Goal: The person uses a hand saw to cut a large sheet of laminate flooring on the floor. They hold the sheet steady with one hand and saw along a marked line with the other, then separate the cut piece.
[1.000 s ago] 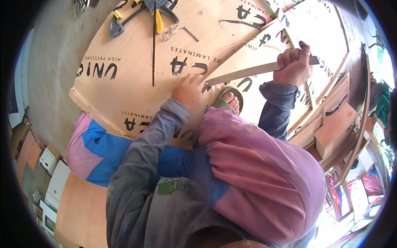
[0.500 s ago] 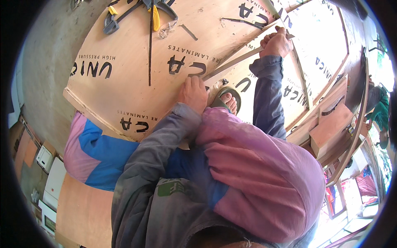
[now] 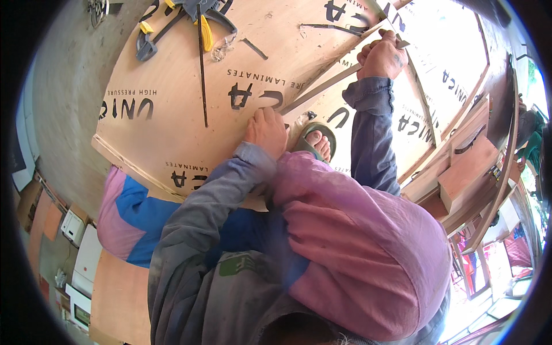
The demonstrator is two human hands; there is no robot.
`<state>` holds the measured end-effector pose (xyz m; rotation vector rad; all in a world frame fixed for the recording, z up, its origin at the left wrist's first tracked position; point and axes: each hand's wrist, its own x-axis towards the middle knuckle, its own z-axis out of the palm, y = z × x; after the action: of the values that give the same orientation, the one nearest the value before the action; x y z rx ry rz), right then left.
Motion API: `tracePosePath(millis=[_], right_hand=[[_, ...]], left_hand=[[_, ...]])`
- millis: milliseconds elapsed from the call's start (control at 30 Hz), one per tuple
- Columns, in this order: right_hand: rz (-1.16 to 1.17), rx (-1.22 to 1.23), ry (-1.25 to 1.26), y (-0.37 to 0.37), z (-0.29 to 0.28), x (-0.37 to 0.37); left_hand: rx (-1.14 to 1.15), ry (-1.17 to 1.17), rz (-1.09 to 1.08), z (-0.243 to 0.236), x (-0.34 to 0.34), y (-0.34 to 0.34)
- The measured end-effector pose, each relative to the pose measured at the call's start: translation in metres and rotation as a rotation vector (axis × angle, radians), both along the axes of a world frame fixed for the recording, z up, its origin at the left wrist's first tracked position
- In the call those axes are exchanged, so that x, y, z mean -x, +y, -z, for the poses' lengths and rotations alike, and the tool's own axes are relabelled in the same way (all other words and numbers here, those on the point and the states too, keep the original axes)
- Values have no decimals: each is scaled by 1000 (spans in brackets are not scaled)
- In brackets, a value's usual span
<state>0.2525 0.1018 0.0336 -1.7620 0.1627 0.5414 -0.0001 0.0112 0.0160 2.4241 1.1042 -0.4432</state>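
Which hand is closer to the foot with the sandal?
The left hand: it's just beside the sandalled foot. The right hand is farther away, gripping the long flat strip higher up in the picture.

Pale wooden panel (image 3: 172, 132) with grey-and-yellow clamp (image 3: 188, 9) on top

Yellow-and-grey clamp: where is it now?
In the head view, the clamp lies on the board at the picture's top, left of centre, beyond the left hand, by a long dark strip.
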Motion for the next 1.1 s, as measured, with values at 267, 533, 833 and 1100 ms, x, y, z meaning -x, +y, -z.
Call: tracePosePath(millis=[267, 533, 833, 1100], right_hand=[[-40, 168, 24, 4, 49, -19], [-78, 390, 41, 6, 84, -32], [-221, 366, -220, 0, 140, -45], [9, -182, 18, -42, -48, -86]], left_hand=[[34, 27, 32, -3, -4, 5], [18, 13, 20, -1, -4, 4], [78, -23, -36, -3, -1, 6], [166, -280, -47, -13, 9, 14]])
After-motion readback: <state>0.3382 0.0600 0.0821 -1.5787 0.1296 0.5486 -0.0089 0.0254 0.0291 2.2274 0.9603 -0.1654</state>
